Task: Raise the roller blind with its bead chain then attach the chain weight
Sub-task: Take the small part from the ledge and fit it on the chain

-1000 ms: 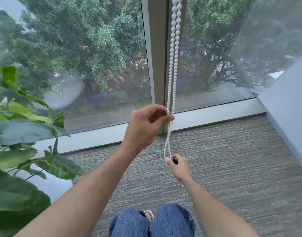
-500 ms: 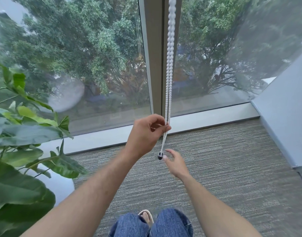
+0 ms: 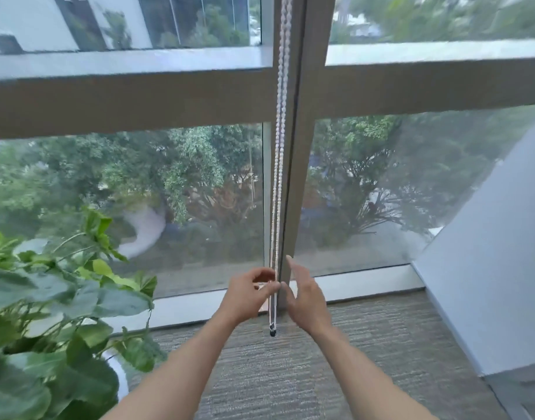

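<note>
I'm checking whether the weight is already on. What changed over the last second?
The right hand let go of the dark chain weight and opened beside the bead chain, fingers spread. The weight now hangs free at the loop's bottom. The view tilted up. The left hand still pinches the chain.

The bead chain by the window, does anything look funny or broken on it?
Nothing looks broken. The bead chain hangs straight down along the window post, with a small dark weight at the bottom of its loop. The left hand pinches the chain; the right hand is open beside it.
</note>
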A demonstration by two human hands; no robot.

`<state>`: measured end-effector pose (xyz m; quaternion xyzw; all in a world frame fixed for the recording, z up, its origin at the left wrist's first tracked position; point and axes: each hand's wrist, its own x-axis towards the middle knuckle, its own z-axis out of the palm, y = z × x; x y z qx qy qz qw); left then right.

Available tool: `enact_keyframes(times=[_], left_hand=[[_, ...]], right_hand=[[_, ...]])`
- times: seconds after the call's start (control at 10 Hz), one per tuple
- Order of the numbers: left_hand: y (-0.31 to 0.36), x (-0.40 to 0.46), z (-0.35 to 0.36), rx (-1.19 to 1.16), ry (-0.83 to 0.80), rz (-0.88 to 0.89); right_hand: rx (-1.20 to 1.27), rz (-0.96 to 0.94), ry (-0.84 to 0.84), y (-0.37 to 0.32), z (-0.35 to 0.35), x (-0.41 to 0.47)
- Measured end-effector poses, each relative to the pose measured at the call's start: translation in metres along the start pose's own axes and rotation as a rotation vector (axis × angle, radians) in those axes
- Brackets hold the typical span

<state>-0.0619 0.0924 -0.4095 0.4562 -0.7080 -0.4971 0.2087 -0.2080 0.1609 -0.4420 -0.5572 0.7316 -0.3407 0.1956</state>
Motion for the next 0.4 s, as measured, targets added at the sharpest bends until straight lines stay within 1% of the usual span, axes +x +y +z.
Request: enact_keyframes(times=[0.1,0.2,0.3,0.4], left_hand=[[0.031,-0.002,-0.022,-0.058,0.014,0.006],[0.069,-0.009,-0.051,0.024,0.096,0.087],[0.108,-0.016,-0.085,0.192,0.255,0.282],[0.158,-0.023,-0.12,0.31,0.384,0.459]], right_hand=[[-0.06,-0.09,0.08,-0.039,-0.037,0.013],[-0.168,-0.183,0.204,-0.079,-0.071,0.024],[-0.311,-0.322,0.347,-0.115,-0.101,0.037],[-0.361,-0.395,0.462,-0.155,-0.13,0.049]])
